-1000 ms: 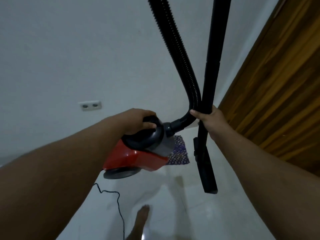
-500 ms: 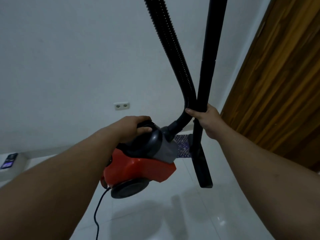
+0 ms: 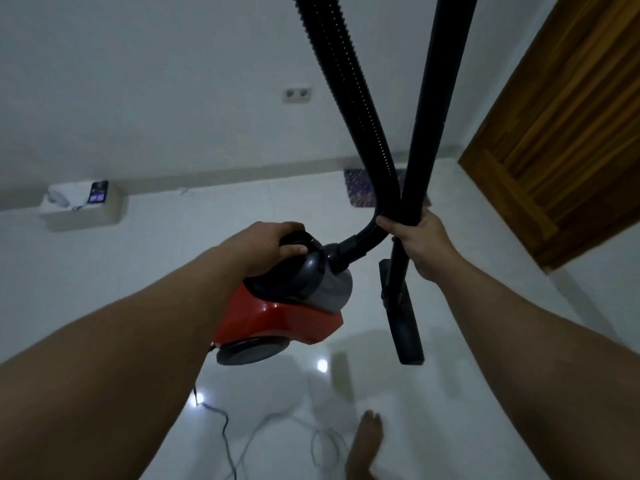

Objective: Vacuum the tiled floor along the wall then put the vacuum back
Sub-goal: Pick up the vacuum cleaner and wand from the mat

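A red and grey canister vacuum (image 3: 280,317) hangs in the air above the glossy white tiled floor (image 3: 467,393). My left hand (image 3: 273,245) grips its black top handle. My right hand (image 3: 420,242) is closed around the black rigid wand (image 3: 433,109) together with the ribbed black hose (image 3: 346,98), which both rise out of the top of the view. The wand's floor nozzle (image 3: 403,323) dangles below my right hand, off the floor. The black power cord (image 3: 225,434) trails from the vacuum onto the tiles.
A white wall with a double socket (image 3: 296,95) faces me. A low white box (image 3: 83,209) with a phone on it sits by the wall at left. A patterned mat (image 3: 360,187) lies at the wall. A wooden door (image 3: 568,133) stands right. My bare foot (image 3: 365,445) is below.
The view has swung left and down, so the socket and mat shifted right and the white box came into view. Both hands keep their grips on the lifted vacuum and wand.
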